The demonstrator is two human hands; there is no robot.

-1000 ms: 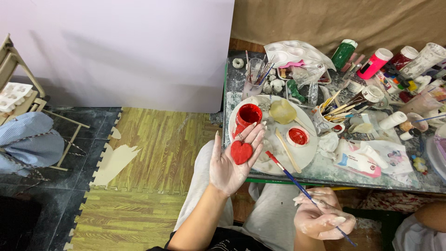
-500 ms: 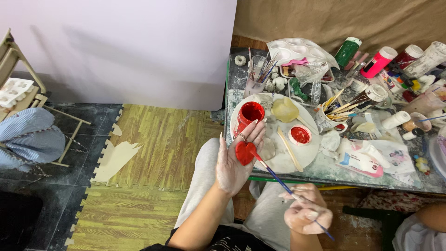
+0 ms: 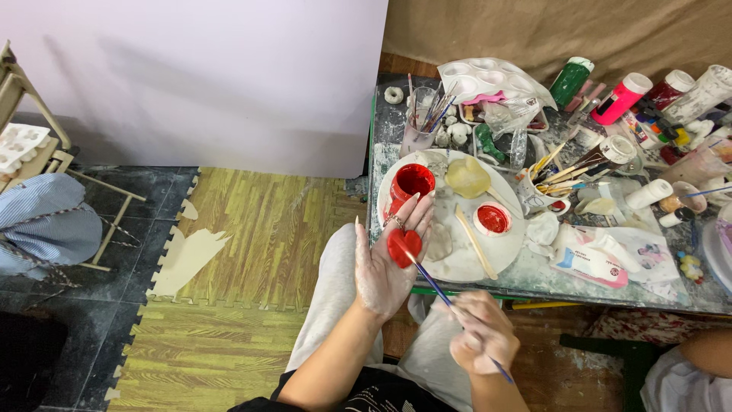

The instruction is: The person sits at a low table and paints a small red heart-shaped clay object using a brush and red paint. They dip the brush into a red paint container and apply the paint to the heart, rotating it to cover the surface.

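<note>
My left hand (image 3: 387, 259) lies palm up at the near left edge of the table, and a small red heart-shaped piece (image 3: 402, 246) rests on its fingers. My right hand (image 3: 479, 334) is lower, over my lap, and grips a thin blue-handled paintbrush (image 3: 441, 291). The brush tip touches the red heart. Just beyond my left fingers a red paint cup (image 3: 412, 181) stands on a round white plate (image 3: 457, 263). A small dish of red paint (image 3: 492, 219) and a wooden stick (image 3: 476, 241) also lie on the plate.
The table (image 3: 534, 275) is crowded with paint bottles (image 3: 621, 98), a cup of brushes (image 3: 421, 126), a white palette (image 3: 488, 80), tubes and packets. A wood-pattern floor mat (image 3: 252, 229) lies to the left. A folding stand (image 3: 46, 152) with blue cloth is far left. Another person's knee (image 3: 705, 351) shows at the right.
My right hand has brought the brush up and left, so its tip now touches the red heart. My left hand has stayed by the plate edge with the heart.
</note>
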